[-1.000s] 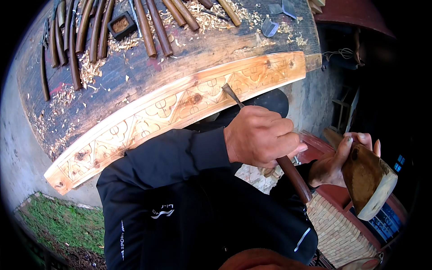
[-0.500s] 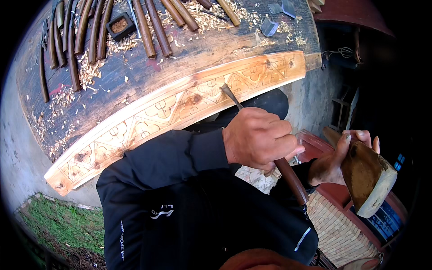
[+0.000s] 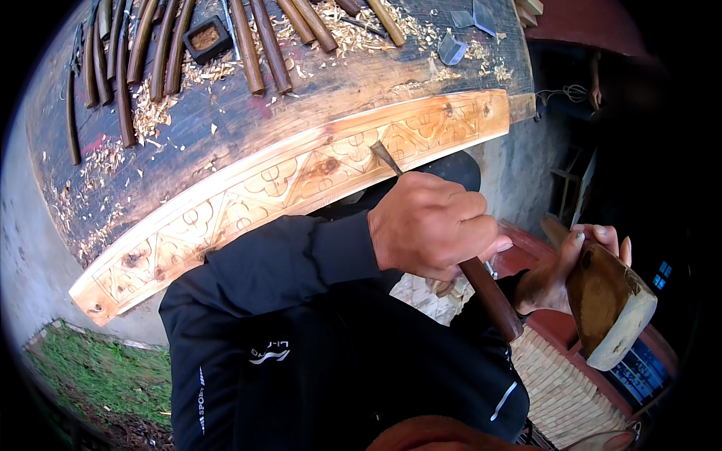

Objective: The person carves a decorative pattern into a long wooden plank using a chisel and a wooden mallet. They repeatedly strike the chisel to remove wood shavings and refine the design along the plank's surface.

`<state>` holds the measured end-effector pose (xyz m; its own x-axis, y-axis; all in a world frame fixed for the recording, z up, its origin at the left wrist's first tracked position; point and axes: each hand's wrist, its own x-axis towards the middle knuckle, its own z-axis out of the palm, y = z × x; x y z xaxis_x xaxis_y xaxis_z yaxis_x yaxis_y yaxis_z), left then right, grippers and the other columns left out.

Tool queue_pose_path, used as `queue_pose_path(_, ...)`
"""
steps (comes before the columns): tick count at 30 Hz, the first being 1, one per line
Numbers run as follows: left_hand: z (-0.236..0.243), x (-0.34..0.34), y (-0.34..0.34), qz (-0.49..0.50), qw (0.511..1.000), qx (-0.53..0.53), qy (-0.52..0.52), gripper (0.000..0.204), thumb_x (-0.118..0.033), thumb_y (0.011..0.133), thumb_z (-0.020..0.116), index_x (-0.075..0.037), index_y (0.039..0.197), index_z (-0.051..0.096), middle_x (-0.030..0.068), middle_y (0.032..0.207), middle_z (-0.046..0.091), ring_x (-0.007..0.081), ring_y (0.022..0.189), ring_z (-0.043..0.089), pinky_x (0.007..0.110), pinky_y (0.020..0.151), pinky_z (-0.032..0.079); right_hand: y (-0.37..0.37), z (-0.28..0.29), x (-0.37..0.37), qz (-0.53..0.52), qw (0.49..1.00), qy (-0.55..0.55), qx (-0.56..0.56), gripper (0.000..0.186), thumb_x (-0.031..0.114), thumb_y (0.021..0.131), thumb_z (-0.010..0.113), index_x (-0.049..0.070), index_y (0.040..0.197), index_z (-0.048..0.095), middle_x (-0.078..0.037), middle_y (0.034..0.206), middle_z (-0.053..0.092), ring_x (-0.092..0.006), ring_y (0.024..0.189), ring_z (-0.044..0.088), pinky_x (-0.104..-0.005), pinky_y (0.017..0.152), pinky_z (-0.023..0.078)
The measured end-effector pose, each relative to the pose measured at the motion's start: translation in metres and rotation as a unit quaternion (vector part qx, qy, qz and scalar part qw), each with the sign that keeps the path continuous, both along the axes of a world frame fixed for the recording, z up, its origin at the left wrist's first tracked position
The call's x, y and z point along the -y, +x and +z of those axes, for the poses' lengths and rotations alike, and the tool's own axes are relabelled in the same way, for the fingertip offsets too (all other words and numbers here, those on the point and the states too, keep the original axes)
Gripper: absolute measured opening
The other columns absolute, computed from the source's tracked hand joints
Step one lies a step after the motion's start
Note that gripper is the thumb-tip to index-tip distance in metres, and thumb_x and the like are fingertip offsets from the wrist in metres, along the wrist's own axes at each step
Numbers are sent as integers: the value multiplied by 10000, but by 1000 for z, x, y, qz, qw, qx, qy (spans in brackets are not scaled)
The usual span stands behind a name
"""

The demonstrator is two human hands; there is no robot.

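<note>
A long pale wooden board (image 3: pixel 301 161), carved and marked with a row of leafy and zigzag patterns, lies along the near edge of the workbench. My left hand (image 3: pixel 432 225) is closed around the dark wooden handle of a chisel (image 3: pixel 387 158). The chisel's blade tip rests on the board, right of its middle, at a carved line. At the right, my right hand (image 3: pixel 549 286) grips a wooden mallet (image 3: pixel 602 304) with a worn, pale striking edge. The mallet is raised apart from the chisel's handle end; its grip is mostly hidden.
Several wooden-handled carving tools (image 3: pixel 162 56) lie across the far left of the dark workbench (image 3: pixel 248 135). Among them are wood shavings (image 3: pixel 154 113) and a small square dark box (image 3: pixel 207 40). Clear plastic pieces (image 3: pixel 452 49) lie at the far right. Grass (image 3: pixel 98 372) grows at lower left.
The mallet has shifted slightly left and down in the picture. The chisel keeps its place on the board, its handle end tipping slightly right. Both grips are unchanged.
</note>
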<state>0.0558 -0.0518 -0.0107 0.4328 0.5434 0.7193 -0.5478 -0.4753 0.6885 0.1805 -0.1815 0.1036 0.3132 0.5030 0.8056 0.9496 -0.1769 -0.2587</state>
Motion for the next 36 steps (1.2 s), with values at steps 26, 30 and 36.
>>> queue_pose_path(26,-1,-17,-18,46,993,17,-112,394,-167,918,695,-94,612,459,75,553,479,300,471,528,423,439,380,-66,49,-32,65,986,-109,110,424,-11,879,713,-3,1273,555,-128,1027,635,-199,858,647,-335,821,554)
queue_pose_path(30,3,-13,-18,20,993,18,-116,392,-154,911,699,-91,608,457,77,553,477,301,468,527,432,441,380,-70,55,-34,-12,993,-1,116,551,26,885,729,5,1359,449,-108,1023,633,-215,878,647,-349,834,538)
queue_pose_path(36,2,-13,-17,35,993,33,-110,409,-96,873,729,-74,590,434,87,533,425,302,440,485,420,431,357,-63,29,-21,-83,982,-105,130,528,-78,787,792,-13,1271,590,-113,1061,636,-224,909,655,-309,808,555)
